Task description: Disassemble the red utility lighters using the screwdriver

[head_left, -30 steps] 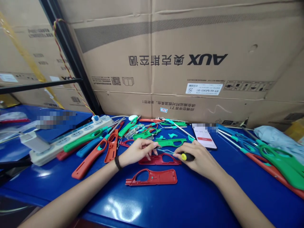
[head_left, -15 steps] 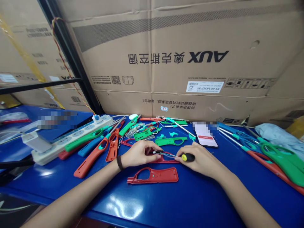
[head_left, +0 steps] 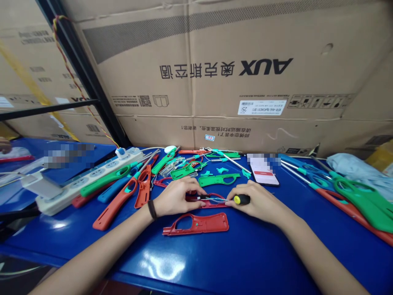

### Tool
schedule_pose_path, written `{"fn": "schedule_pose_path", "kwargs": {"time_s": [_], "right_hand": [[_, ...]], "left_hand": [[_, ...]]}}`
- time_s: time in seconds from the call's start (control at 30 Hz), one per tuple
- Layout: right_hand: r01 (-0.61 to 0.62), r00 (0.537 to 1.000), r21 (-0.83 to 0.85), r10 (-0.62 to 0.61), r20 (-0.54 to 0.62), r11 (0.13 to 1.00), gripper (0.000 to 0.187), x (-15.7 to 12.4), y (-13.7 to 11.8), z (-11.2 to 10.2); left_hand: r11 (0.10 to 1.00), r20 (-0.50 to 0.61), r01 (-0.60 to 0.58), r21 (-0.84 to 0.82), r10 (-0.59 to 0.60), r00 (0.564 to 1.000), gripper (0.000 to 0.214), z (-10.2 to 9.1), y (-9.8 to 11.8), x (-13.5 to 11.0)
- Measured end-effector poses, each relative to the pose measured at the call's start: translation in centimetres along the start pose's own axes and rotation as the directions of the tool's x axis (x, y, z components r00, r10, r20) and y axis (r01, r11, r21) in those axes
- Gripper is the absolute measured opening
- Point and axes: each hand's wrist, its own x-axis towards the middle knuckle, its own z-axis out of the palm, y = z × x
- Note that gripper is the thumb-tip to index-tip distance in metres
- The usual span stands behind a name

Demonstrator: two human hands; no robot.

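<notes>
My left hand [head_left: 175, 197] presses down on a red lighter shell half [head_left: 211, 201] lying on the blue table [head_left: 245, 254], fingers curled over its left end. My right hand [head_left: 256, 201] is closed round a small screwdriver with a yellow and black handle [head_left: 241, 199], its thin tip pointing left into the shell, where thin wires lie. A second red shell half [head_left: 198, 224] rests just in front of both hands, touched by neither. A green shell half [head_left: 218, 179] lies just behind them.
Several red, green and blue long-nosed lighters [head_left: 123, 192] lie at the left by a white power strip [head_left: 86, 177]. More lighters [head_left: 353, 200] lie at the right. A phone [head_left: 263, 173] rests behind my right hand. Large cardboard boxes [head_left: 215, 73] wall off the back.
My left hand has settled lower onto the red shell half, and the screwdriver tip has moved a little left into it. The camera has tilted slightly.
</notes>
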Motion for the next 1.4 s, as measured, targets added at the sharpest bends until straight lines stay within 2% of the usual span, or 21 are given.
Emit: {"fn": "schedule_pose_path", "kwargs": {"time_s": [0.17, 0.33, 0.43, 0.57, 0.8, 1.07, 1.2, 1.3, 1.4], "right_hand": [[0.017, 1.000, -0.002, -0.017, 0.009, 1.000, 0.016, 0.0, -0.2, -0.4], [0.007, 1.000, -0.014, -0.007, 0.007, 1.000, 0.016, 0.0, -0.2, -0.4], [0.032, 0.999, 0.012, -0.032, 0.008, 0.999, 0.014, 0.0, -0.2, -0.4], [0.020, 1.000, 0.008, -0.020, 0.008, 1.000, 0.017, 0.0, -0.4, -0.4], [-0.092, 0.995, -0.011, 0.092, -0.032, 0.996, 0.016, -0.3, -0.4, -0.4], [-0.027, 1.000, 0.037, 0.027, -0.008, 0.999, 0.014, 0.1, -0.1, -0.2], [-0.021, 1.000, 0.116, 0.020, 0.008, 0.993, 0.025, 0.0, 0.3, -0.5], [-0.078, 0.996, 0.171, 0.069, 0.057, 0.982, 0.032, -0.3, 0.7, -1.0], [-0.188, 0.977, 0.185, 0.165, 0.134, 0.965, 0.027, -0.7, 1.1, -1.6]], "left_hand": [[0.997, 0.008, -0.046, 0.067, 0.046, 0.999, 0.021, -0.6, 0.0, -0.1], [0.971, 0.043, -0.175, 0.164, 0.171, 0.984, 0.019, -1.1, -0.1, -0.3], [0.960, 0.067, -0.213, 0.183, 0.204, 0.977, 0.022, -1.2, -0.2, -0.4], [0.962, 0.080, -0.217, 0.165, 0.207, 0.975, 0.021, -1.0, -0.3, -0.3], [0.961, 0.082, -0.206, 0.183, 0.193, 0.978, 0.024, -0.8, -0.3, -0.3], [0.962, 0.078, -0.196, 0.192, 0.184, 0.980, 0.023, -0.8, -0.1, -0.3], [0.965, 0.073, -0.198, 0.174, 0.188, 0.980, 0.023, -0.7, -0.3, -0.3], [0.968, 0.055, -0.186, 0.165, 0.180, 0.982, 0.021, -0.7, -0.2, -0.3], [0.972, 0.046, -0.172, 0.161, 0.166, 0.985, 0.019, -0.8, -0.1, -0.2]]}}
